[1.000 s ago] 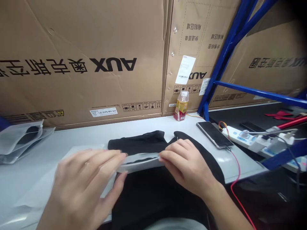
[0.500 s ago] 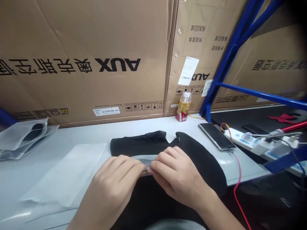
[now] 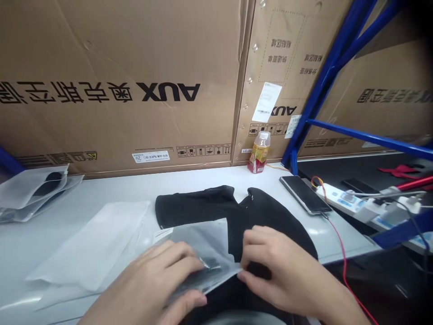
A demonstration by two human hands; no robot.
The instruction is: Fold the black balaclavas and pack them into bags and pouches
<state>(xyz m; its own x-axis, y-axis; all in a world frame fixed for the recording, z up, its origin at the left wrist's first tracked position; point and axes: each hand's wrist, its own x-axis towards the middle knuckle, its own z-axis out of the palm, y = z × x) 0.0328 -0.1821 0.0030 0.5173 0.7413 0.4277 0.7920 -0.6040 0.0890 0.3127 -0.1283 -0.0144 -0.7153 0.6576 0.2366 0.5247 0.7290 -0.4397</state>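
My left hand (image 3: 152,282) grips the lower left part of a translucent plastic bag (image 3: 199,239), which has a dark fold showing through it. My right hand (image 3: 280,271) lies on a black garment (image 3: 192,205), with its fingertips pinching the bag's right corner. The bag covers the middle of the garment, and the garment's lower part is hidden by the bag and my hands. A flat frosted bag (image 3: 94,243) lies on the table to the left of my left hand.
Behind the white table (image 3: 101,189) stand AUX cardboard boxes (image 3: 135,67). A stack of bagged items (image 3: 34,189) lies at the left, with a drink bottle (image 3: 259,153) at the back. A phone (image 3: 304,194), power strip (image 3: 345,201) and blue shelving (image 3: 324,81) sit right.
The narrow folded strip of bag has opened into a wider sheet. My hands have moved apart and toward me, drawing the bag down over the garment.
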